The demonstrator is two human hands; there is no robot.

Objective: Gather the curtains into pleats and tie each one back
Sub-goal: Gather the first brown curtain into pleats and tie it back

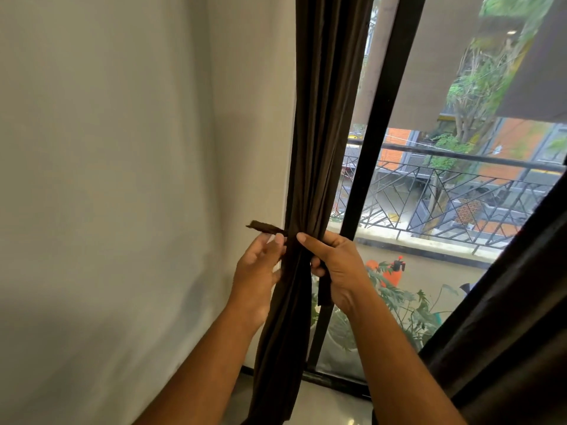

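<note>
Curtain fabric, dark brown (319,133), hangs gathered into a narrow column of pleats at the centre of the view, its left edge against the pale wall (122,148) and its right edge overlapping the black window frame (380,118). At its cinched waist, a matching tie-back strip (265,227) wraps the bundle; one stiff end pokes out toward 9 o'clock over bare wall, and the other end hangs down toward 6 o'clock under the right hand.

The left hand (257,268) sits at 9 o'clock of the cinch, thumb and fingertips closing on the strip near the bundle, though whether they truly pinch it I cannot tell. The right hand (334,262), at 3 o'clock of the cinch, curls around the gathered cloth and the hanging strip end. The two hands are close, with only the bundle between them.

A second dark curtain (506,317) fills the lower right corner at 4 o'clock, well apart from the first. Between them the glass shows a balcony railing (445,191) and leafy plants (408,305). Open wall stretches left of the hands.
</note>
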